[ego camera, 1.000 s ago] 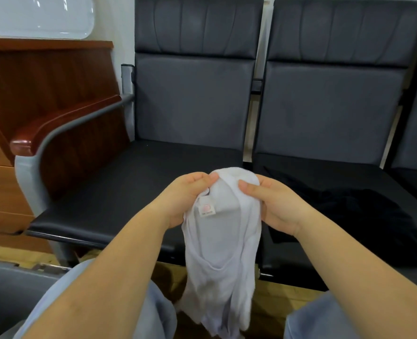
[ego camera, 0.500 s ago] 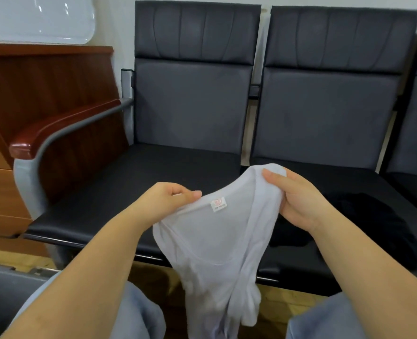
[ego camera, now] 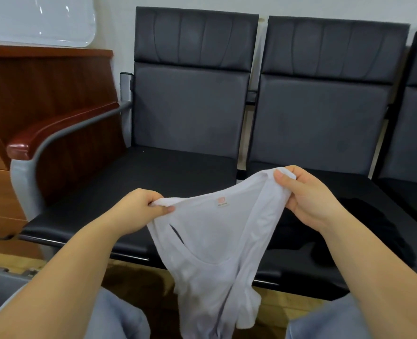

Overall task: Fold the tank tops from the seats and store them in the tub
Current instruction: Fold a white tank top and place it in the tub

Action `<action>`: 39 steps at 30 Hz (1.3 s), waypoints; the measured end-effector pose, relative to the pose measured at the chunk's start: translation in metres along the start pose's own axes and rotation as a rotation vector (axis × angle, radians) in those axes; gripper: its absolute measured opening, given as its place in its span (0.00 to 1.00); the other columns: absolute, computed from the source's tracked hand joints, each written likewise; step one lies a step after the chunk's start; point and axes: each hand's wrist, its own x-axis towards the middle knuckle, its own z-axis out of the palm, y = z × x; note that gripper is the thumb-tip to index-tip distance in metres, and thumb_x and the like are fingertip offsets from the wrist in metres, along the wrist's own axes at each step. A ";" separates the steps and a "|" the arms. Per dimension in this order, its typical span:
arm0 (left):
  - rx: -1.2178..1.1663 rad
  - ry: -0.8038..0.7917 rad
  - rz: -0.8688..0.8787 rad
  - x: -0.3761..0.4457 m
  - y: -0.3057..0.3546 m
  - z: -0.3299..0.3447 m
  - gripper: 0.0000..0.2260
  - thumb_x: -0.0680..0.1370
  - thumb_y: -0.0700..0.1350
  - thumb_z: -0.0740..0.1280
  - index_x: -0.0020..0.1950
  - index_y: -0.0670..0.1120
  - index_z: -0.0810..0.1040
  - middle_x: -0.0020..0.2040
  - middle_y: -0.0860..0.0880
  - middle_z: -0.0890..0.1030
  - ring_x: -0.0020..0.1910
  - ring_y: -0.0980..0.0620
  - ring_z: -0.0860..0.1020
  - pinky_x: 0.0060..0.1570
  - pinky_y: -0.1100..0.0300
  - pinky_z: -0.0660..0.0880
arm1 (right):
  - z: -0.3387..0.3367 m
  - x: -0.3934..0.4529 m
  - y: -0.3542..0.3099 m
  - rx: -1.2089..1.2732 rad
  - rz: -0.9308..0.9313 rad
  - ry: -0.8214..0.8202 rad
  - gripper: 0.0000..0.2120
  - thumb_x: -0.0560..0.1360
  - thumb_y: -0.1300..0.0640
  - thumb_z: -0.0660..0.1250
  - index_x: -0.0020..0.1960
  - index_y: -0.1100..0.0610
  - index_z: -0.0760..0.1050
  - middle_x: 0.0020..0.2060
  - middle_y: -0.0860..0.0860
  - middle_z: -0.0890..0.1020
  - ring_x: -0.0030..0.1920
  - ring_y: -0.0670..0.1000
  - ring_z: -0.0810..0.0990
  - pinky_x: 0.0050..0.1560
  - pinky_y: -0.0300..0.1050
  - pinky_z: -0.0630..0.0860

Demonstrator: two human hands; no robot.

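White tank top held up by both shoulder straps in front of the seats.

The left hand pinches 1 strap of the white tank top between thumb and curled fingers, and the right hand pinches the other strap, held farther and higher. The top hangs between the 2 hands, neckline open with a small label showing, its body drooping near the person's knees. A dark garment lies on the right seat, behind the right hand. The left seat has a wooden armrest.
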 end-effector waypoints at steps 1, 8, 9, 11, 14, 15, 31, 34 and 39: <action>-0.023 -0.003 -0.013 -0.001 -0.001 -0.002 0.08 0.76 0.52 0.68 0.43 0.48 0.80 0.40 0.49 0.80 0.40 0.53 0.77 0.37 0.63 0.70 | -0.001 0.000 -0.001 -0.015 -0.003 -0.001 0.06 0.78 0.56 0.64 0.50 0.60 0.76 0.47 0.53 0.84 0.47 0.51 0.83 0.47 0.45 0.80; -0.237 -0.226 -0.098 -0.008 -0.007 -0.010 0.09 0.74 0.50 0.70 0.49 0.46 0.82 0.45 0.49 0.85 0.45 0.53 0.83 0.45 0.61 0.79 | -0.007 -0.003 -0.001 -0.242 -0.047 0.019 0.07 0.78 0.56 0.65 0.47 0.59 0.77 0.46 0.54 0.84 0.45 0.51 0.82 0.45 0.45 0.79; -0.316 -0.239 -0.069 -0.010 -0.007 -0.013 0.08 0.75 0.47 0.70 0.50 0.45 0.82 0.46 0.49 0.85 0.47 0.52 0.84 0.48 0.59 0.79 | -0.007 -0.004 -0.002 -0.265 -0.053 0.019 0.07 0.78 0.56 0.65 0.46 0.58 0.78 0.45 0.53 0.84 0.46 0.52 0.82 0.46 0.46 0.78; -0.433 -0.249 -0.036 -0.015 -0.009 -0.018 0.07 0.75 0.43 0.68 0.52 0.45 0.83 0.47 0.48 0.85 0.48 0.51 0.84 0.50 0.57 0.79 | -0.007 -0.005 -0.005 -0.328 -0.075 0.023 0.08 0.79 0.55 0.64 0.45 0.57 0.79 0.44 0.52 0.84 0.46 0.53 0.82 0.48 0.49 0.79; -0.464 -0.208 -0.050 -0.018 -0.012 -0.020 0.07 0.75 0.42 0.68 0.52 0.45 0.83 0.47 0.48 0.86 0.48 0.50 0.84 0.53 0.54 0.79 | -0.004 -0.008 -0.011 -0.492 -0.124 0.031 0.10 0.80 0.53 0.62 0.46 0.55 0.80 0.44 0.51 0.84 0.47 0.52 0.82 0.49 0.49 0.80; -0.476 -0.176 -0.049 -0.018 -0.013 -0.021 0.07 0.76 0.42 0.68 0.52 0.46 0.83 0.47 0.48 0.86 0.48 0.51 0.84 0.54 0.54 0.79 | -0.003 -0.009 -0.013 -0.527 -0.135 0.034 0.11 0.80 0.53 0.62 0.46 0.55 0.80 0.44 0.51 0.84 0.47 0.52 0.82 0.50 0.49 0.80; -1.461 -0.236 0.288 -0.056 0.003 -0.044 0.29 0.56 0.44 0.84 0.56 0.52 0.84 0.52 0.44 0.83 0.54 0.44 0.82 0.50 0.46 0.80 | 0.023 -0.043 -0.037 -0.432 -0.060 -0.061 0.17 0.82 0.51 0.57 0.50 0.59 0.81 0.46 0.53 0.86 0.50 0.54 0.83 0.54 0.50 0.79; -1.544 -0.168 0.460 -0.066 0.011 -0.051 0.24 0.63 0.43 0.80 0.58 0.53 0.83 0.53 0.48 0.82 0.54 0.47 0.81 0.56 0.48 0.78 | 0.030 -0.049 -0.048 -0.160 0.039 -0.144 0.16 0.83 0.52 0.56 0.55 0.60 0.80 0.50 0.54 0.85 0.52 0.55 0.83 0.49 0.48 0.78; -1.183 0.113 0.462 -0.089 0.026 -0.082 0.19 0.75 0.42 0.62 0.66 0.52 0.72 0.57 0.53 0.82 0.62 0.49 0.77 0.64 0.53 0.70 | 0.037 -0.051 -0.078 -0.010 0.069 -0.249 0.17 0.82 0.52 0.55 0.57 0.59 0.79 0.50 0.54 0.85 0.49 0.52 0.84 0.48 0.49 0.75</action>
